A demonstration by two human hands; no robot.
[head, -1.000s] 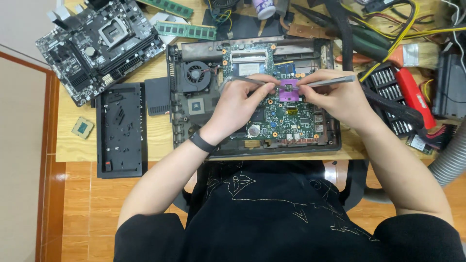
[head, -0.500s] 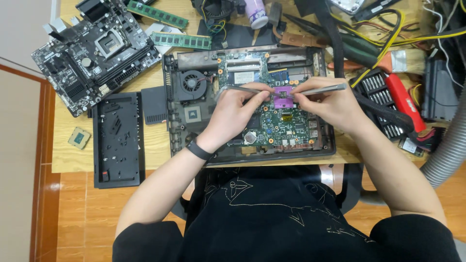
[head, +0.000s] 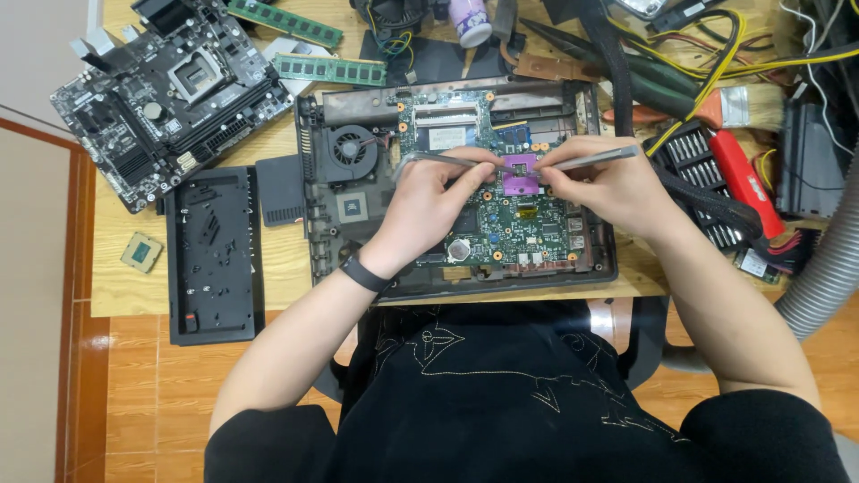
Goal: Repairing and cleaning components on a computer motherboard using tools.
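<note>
At far left a desktop motherboard [head: 170,89] lies on the table [head: 277,255], with a loose chip [head: 140,252] and a black cover [head: 213,255] below it. My left hand [head: 428,210] rests on the opened laptop [head: 461,192], fingers pinched on a thin metal tool [head: 438,159]. The purple socket [head: 522,174] sits between both tool tips. My right hand [head: 608,188] pinches a second metal tool [head: 598,158]. A red screwdriver [head: 741,181] lies further right.
</note>
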